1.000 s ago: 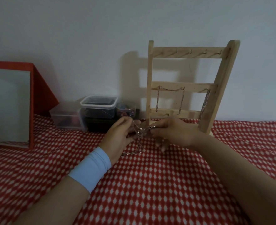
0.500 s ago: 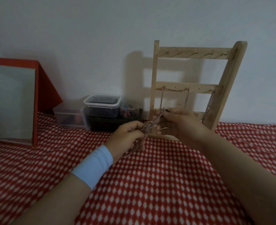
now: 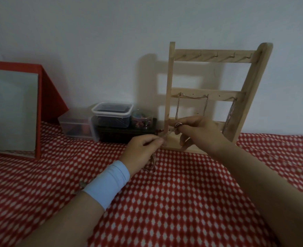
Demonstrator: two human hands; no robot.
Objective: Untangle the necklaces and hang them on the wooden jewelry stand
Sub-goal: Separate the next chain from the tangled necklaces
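Head view shows both hands raised just above the red-checked cloth (image 3: 173, 202), close in front of the foot of the wooden jewelry stand (image 3: 169, 86), which leans against the wall. The left hand (image 3: 143, 148), with a pale blue wristband (image 3: 108, 182) behind it, has its fingers curled and its thumb and forefinger pressed together on the tangled necklaces (image 3: 152, 164). A short stretch of chain runs from that pinch up to the right hand (image 3: 200, 132), and the slack hangs below the left palm, its lowest loops on or just above the cloth. The right hand's fingers are bent, and what looks like a coil of chain sits round one fingertip; blur hides whether it is wrapped or only pinched. One hung necklace (image 3: 193, 97) already drapes between two pegs of the middle rail, and a second chain (image 3: 230, 114) hangs by the right post. These chains look thin, light and limp, so they will likely slide and knot again under any slack, and a hard pull could tighten the snarl or snap a link. The safer hold is probably a fingertip pinch right beside the knot, teasing one strand loose at a time. Clear plastic boxes (image 3: 111, 113) and a red-framed mirror (image 3: 11, 111) stand to the left.
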